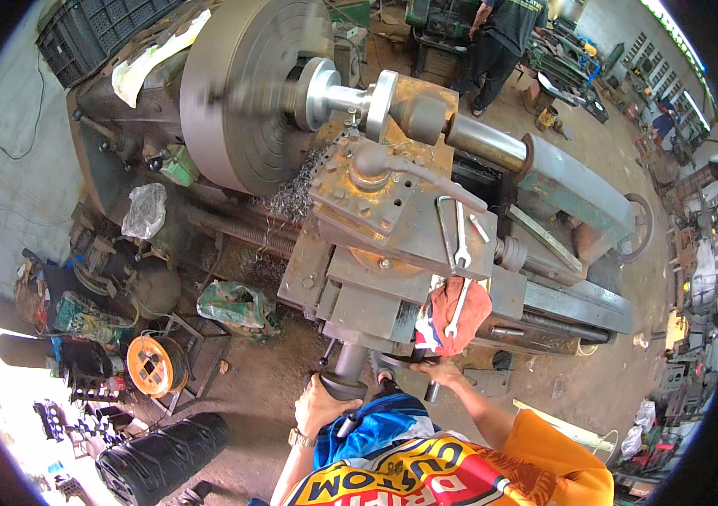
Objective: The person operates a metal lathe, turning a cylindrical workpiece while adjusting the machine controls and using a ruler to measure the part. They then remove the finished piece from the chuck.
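Note:
My left hand [321, 406] is closed round the rim of a dark handwheel [345, 388] at the front of a metal lathe. My right hand [441, 372] is closed on the end of a second handwheel [394, 360], just to the right; its fingers are partly hidden. Above them stands the rusty tool post [359, 187] with its long clamping lever [439, 185]. Behind it a shiny turned metal workpiece [348, 98] runs between the large chuck [245, 97] and the tailstock [574, 181]. The chuck's face is smeared by motion.
Wrenches [461, 232] lie on the carriage, beside a red cloth [467, 314]. Metal chips [291, 198] heap under the chuck. At left are an orange cable reel [156, 366], a green plastic bag [237, 305] and a black bundle [162, 460]. A person [507, 38] stands behind the lathe.

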Demonstrator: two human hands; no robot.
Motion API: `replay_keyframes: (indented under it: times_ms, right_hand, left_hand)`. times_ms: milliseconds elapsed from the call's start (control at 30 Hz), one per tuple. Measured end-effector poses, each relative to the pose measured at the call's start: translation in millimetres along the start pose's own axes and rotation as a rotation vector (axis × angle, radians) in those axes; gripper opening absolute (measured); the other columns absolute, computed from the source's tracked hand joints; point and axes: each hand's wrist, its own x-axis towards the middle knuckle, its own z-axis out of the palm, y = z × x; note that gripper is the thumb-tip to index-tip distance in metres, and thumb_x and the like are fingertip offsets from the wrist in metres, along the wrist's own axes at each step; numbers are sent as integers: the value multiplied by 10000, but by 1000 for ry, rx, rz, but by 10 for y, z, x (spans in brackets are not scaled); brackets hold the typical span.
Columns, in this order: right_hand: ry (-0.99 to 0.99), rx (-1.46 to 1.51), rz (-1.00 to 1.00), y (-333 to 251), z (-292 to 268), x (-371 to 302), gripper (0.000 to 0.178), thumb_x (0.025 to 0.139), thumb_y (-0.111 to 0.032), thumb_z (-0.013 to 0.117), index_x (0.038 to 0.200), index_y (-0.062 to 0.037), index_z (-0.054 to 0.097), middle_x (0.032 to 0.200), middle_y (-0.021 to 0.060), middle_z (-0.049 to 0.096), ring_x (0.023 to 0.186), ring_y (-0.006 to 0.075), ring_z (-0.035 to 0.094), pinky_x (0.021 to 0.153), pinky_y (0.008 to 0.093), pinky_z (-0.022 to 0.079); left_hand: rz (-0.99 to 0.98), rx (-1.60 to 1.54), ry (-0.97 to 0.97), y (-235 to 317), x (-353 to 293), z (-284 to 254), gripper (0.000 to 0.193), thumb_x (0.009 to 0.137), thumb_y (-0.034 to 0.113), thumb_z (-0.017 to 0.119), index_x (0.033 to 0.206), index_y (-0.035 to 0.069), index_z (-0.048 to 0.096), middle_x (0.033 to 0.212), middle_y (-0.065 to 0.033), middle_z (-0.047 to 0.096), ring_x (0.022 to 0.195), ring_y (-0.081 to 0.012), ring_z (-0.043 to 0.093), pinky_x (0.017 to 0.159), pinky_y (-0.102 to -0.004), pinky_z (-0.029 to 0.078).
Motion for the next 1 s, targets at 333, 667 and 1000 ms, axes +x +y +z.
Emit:
replay_keyframes:
  times_ms: [333,667,1000]
  right_hand:
    - [-65,89,-15,-103,-161,-239,787,759,-572,790,1346,-71,637,1313,165,667,1218,284,621,1048,390,465]
    - [-55,-393,48,-103,13,-64,1104,720,-910,529,1391,-35,578,1375,309,569,1309,398,550,1090,446,438]
    - [109,-480,101,-339,159,-111,1095,670,-899,615,1361,-50,608,1299,230,655,1250,371,610,1045,429,482]
  left_hand:
    - [-8,-2,-13,11,-25,-19,1096,537,657,891,1268,-57,494,1187,-270,668,1117,-401,668,945,-466,545]
    - [15,-5,5,-2,-23,-6,1132,537,681,876,1288,-74,490,1191,-273,665,1103,-403,674,937,-464,548]
    - [25,12,8,-31,14,31,1128,540,688,870,1271,-80,484,1221,-259,652,1097,-389,679,922,-455,559]
